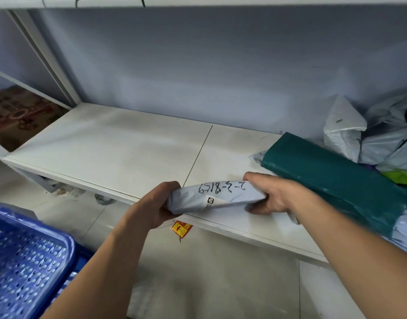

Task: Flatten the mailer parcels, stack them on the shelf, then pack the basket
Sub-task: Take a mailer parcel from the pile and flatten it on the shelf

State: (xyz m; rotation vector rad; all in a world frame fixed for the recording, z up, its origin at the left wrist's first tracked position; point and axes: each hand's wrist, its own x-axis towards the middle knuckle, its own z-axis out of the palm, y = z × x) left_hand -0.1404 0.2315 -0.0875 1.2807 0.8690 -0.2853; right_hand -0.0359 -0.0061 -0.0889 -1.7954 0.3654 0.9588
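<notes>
Right at the front edge of the shelf [105, 143], one grey mailer parcel [218, 195] is held by two bare hands. The left hand [156, 203] has its grip curled round the parcel's left end, and the right hand [273, 196] has its grip wrapped round the right end, thumb on top and fingers tucked beneath. The parcel's long axis runs left to right, roughly along the shelf's front edge, its right end tipped slightly toward the back wall.

Black handwritten digits run along its top face, upside down to the person; they seem to read "2-3-8159", though the middle figure is uncertain. Below them sits one small white label [211, 200] with a printed logo too small to read.

One green parcel [331, 173] lies on the shelf just beside the right hand, its long axis slanting from back-left to front-right. Behind it is a heap of pale mailers [382, 134], at least three, crumpled together so I cannot count them exactly. One blue basket [29, 256], perforated, stands at lower left, well apart from the parcel. One red-and-yellow sticker [181, 228] with an umbrella symbol shows just below the shelf edge. One cardboard box [20, 111] with red print sits in the neighbouring bay on the left.
</notes>
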